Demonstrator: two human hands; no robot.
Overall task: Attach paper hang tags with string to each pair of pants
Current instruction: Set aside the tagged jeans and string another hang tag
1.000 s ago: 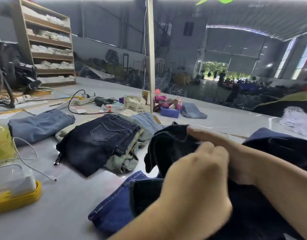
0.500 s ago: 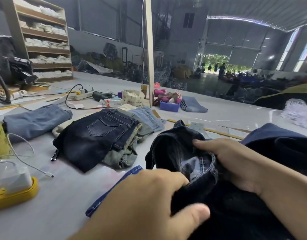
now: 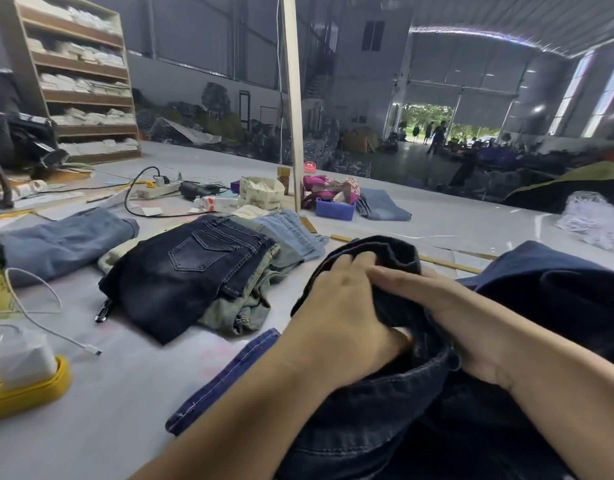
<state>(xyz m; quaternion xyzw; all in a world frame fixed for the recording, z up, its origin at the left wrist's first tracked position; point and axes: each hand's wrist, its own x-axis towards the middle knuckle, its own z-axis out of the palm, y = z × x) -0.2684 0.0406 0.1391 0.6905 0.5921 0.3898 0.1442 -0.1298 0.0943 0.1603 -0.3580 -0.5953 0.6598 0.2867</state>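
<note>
A pair of dark denim pants (image 3: 378, 410) lies bunched in front of me on the grey table (image 3: 118, 393). My left hand (image 3: 343, 317) grips the waistband fabric, fingers curled over a raised fold. My right hand (image 3: 447, 317) holds the same fold from the right, fingers pointing left and touching the left hand. A stack of folded jeans (image 3: 191, 271) lies to the left, dark pair on top. A small box with paper tags (image 3: 262, 194) stands further back. No tag or string shows in either hand.
Light-blue folded jeans (image 3: 63, 240) lie at far left. A yellow tray with a clear box (image 3: 25, 375) and a white cable (image 3: 39, 306) sit at the near left. A power strip (image 3: 156, 190), a blue bin (image 3: 334, 209) and a vertical post (image 3: 293, 98) stand behind. Navy cloth (image 3: 558, 289) is piled at right.
My left hand has moved up and forward from the near edge onto the raised fold, meeting the right hand. The pants' inner waistband is covered now.
</note>
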